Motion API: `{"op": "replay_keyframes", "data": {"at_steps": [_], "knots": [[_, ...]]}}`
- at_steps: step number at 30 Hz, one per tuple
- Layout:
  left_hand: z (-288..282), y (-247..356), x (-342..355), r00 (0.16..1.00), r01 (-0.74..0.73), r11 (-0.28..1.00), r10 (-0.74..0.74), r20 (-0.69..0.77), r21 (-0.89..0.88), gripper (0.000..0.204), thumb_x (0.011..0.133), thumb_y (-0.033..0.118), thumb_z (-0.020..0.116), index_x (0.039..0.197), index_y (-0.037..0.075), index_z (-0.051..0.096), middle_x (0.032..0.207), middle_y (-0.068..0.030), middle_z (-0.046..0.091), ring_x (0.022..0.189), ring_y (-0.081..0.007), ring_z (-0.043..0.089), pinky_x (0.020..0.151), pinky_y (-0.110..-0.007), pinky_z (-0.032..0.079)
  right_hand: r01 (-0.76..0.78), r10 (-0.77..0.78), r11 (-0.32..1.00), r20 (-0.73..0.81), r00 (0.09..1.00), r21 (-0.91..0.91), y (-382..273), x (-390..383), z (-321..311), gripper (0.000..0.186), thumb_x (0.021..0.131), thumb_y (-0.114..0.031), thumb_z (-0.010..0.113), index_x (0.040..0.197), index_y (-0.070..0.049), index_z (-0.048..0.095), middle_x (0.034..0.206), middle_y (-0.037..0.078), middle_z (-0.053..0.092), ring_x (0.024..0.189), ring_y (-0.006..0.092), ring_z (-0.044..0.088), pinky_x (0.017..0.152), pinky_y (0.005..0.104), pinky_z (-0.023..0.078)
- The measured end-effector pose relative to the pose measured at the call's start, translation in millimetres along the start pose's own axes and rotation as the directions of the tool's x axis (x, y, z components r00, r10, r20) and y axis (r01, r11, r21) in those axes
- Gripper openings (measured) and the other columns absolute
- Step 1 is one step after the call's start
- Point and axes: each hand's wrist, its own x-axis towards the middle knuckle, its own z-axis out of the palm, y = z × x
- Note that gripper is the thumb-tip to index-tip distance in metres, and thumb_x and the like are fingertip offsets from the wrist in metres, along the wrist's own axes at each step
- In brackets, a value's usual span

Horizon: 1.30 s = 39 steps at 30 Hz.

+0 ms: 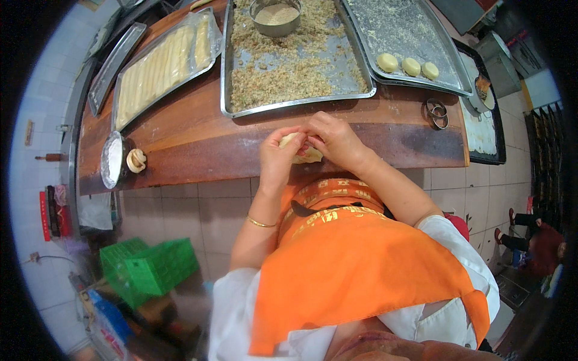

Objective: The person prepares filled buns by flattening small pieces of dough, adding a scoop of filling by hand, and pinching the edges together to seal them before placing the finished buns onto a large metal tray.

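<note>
Both my hands are together over the front edge of the wooden table, working a piece of pale dough (309, 157). My left hand (280, 151) has its fingers closed on the dough from the left side. From the right, my right hand (335, 139) pinches at the dough's upper edge, its fingertips meeting those of the left. A flap of dough hangs below the fingers; the rest is hidden behind them. Just beyond my hands lies a big metal tray (225, 96) of crumbly filling, with a metal bowl (277, 29) of pale powder standing in it.
Left is a tray of dough strips (158, 63) under plastic, and a bowl of white powder (112, 159) beside a small dough lump (136, 160). Right stand a floured tray (415, 36) with three round pastries (411, 66) and metal ring cutters (438, 114). Green crates (150, 268) sit on the floor.
</note>
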Motion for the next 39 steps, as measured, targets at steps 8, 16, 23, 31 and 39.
{"op": "replay_keyframes", "data": {"at_steps": [8,16,23,31,39], "knots": [[-72,-9,8,0.982,0.168,0.982,-0.158,-0.106,0.091,0.013,0.095,0.011,0.066,0.105,0.002,0.066,0.088,-0.0054,0.069,0.07,-0.0083,0.061,0.06,-0.021,0.049,-0.407,0.341,0.186,0.33,0.88,0.894,-3,-3,-35,0.013,0.095,-0.012,0.065,0.104,-0.002,0.064,0.091,0.001,0.063,0.078,0.0105,0.062,0.072,0.0267,0.055],[-110,6,12,0.944,-0.129,0.411,0.33,-0.015,0.902,0.018,0.093,0.014,0.066,0.104,-0.001,0.064,0.096,-0.013,0.067,0.083,-0.0264,0.064,0.075,-0.038,0.051,-0.435,0.3,0.849,0.405,0.864,0.3,-5,-2,-11,0.015,0.088,-0.011,0.068,0.099,-0.002,0.064,0.091,0.012,0.065,0.08,0.0222,0.066,0.073,0.035,0.053],[-35,7,15,0.872,-0.335,0.39,0.473,0.125,0.858,0.015,0.094,0.008,0.056,0.102,-0.001,0.065,0.099,-0.0233,0.063,0.094,-0.042,0.06,0.084,-0.048,0.049,-0.164,0.129,0.983,0.33,0.935,0.079,16,-6,14,0.029,0.084,-0.01,0.071,0.112,-0.004,0.064,0.094,0.011,0.067,0.081,0.0197,0.065,0.074,0.0336,0.053],[31,-31,59,0.788,-0.564,0.175,0.405,0.463,0.807,0.035,0.093,0.014,0.06,0.124,0.001,0.058,0.117,-0.0195,0.062,0.11,-0.0372,0.059,0.099,-0.047,0.043,-0.477,0.551,0.761,-0.05,0.833,0.441,39,-12,-36,0.024,0.096,-0.005,0.059,0.119,-0.002,0.06,0.105,0.004,0.068,0.092,0.0091,0.062,0.081,0.0233,0.049],[40,-28,54,0.737,-0.658,-0.075,0.141,0.661,0.749,0.061,0.09,0.026,0.065,0.144,0.005,0.044,0.141,-0.017,0.048,0.133,-0.0336,0.044,0.113,-0.048,0.029,-0.423,0.617,0.651,-0.116,0.778,0.63,60,-52,-39,0.019,0.097,-0.007,0.06,0.114,-0.001,0.062,0.103,0.004,0.069,0.093,0.01,0.065,0.078,0.0244,0.051]]}}
